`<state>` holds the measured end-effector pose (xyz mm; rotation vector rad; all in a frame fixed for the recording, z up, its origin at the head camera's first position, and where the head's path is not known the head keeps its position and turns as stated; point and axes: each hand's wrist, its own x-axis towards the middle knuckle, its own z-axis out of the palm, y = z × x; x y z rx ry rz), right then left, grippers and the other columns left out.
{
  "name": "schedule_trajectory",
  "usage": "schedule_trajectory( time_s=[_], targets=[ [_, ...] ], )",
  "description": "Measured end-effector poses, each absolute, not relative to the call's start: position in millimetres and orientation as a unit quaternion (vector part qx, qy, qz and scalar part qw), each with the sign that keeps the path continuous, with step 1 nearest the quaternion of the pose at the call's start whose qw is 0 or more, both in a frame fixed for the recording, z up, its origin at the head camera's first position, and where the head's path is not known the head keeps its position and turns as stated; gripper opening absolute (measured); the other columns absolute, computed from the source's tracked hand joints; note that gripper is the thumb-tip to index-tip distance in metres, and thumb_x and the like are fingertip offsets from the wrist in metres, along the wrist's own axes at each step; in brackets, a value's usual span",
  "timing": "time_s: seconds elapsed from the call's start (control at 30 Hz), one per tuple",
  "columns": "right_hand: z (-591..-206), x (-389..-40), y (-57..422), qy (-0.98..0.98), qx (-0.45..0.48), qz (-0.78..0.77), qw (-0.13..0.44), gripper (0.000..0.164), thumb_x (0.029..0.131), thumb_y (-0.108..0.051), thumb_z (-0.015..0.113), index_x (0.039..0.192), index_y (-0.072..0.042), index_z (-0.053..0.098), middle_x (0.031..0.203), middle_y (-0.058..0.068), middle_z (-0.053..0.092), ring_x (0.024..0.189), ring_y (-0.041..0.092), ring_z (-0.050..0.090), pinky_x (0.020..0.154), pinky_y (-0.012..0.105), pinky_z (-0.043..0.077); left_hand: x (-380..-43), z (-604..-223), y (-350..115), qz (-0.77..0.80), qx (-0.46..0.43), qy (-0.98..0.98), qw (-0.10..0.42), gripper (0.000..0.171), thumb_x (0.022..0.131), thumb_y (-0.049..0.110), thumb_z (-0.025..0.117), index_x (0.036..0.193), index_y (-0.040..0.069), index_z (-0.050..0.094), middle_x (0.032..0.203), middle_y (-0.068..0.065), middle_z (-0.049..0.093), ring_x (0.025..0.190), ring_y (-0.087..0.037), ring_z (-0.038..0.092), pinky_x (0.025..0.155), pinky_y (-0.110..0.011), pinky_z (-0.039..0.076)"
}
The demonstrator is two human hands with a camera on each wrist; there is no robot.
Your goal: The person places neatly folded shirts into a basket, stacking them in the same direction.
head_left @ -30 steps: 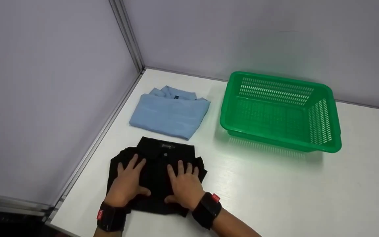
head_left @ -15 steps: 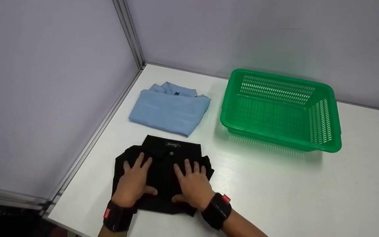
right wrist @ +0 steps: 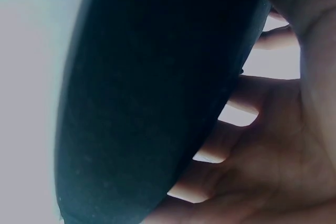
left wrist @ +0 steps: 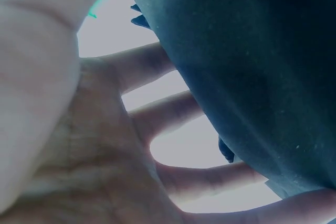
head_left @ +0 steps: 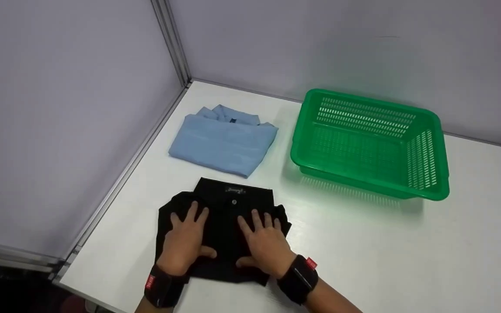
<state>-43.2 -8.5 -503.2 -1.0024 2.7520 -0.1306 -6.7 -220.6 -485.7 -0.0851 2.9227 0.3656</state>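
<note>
A black collared shirt (head_left: 224,243), folded into a compact shape, lies on the white table with its collar, label and one button toward the back. My left hand (head_left: 185,243) rests on its left half with fingers spread. On the right half my right hand (head_left: 270,248) lies the same way, thumb pointing inward. In the left wrist view the fingers (left wrist: 173,114) reach over the dark cloth (left wrist: 252,77). The right wrist view has the fingers (right wrist: 215,140) along the edge of the black fabric (right wrist: 152,98).
Behind the black shirt lies a folded light blue shirt (head_left: 224,143). A green plastic basket (head_left: 370,184) with slotted walls stands at the back right of the white table (head_left: 363,252). Grey panels (head_left: 81,108) border the table at left and back.
Both hands and the black shirt under them have shifted slightly right along the table. The blue shirt and basket stay put as the head view tilts a little.
</note>
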Motion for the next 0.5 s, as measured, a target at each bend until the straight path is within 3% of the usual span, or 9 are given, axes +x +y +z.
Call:
schedule_trajectory(
  time_s=[0.2,0.5],
  targets=[
    [-503.2,-43.1,3.7,0.933,-0.341,-0.055,0.103,0.108,0.079,-0.069,0.082,0.161,-0.011,0.044,0.159,0.031,0.047,0.138,0.055,0.054,0.109,0.065,0.050,-5.4,-488.0,-207.7,0.098,-0.017,0.992,0.072,0.110,0.062,0.045,0.100,0.154,0.006,0.053,0.164,-0.025,0.041,0.131,-0.070,0.047,0.064,-0.055,0.064],
    [-503.5,-43.3,22.7,0.930,-0.338,-0.082,0.123,0.107,0.079,-0.064,0.085,0.162,-0.010,0.043,0.160,0.034,0.044,0.140,0.058,0.051,0.111,0.067,0.047,-4.8,-489.8,-189.3,0.074,-0.021,0.993,0.088,0.112,0.063,0.051,0.098,0.155,0.008,0.052,0.165,-0.023,0.040,0.132,-0.068,0.048,0.064,-0.055,0.064]
  ],
)
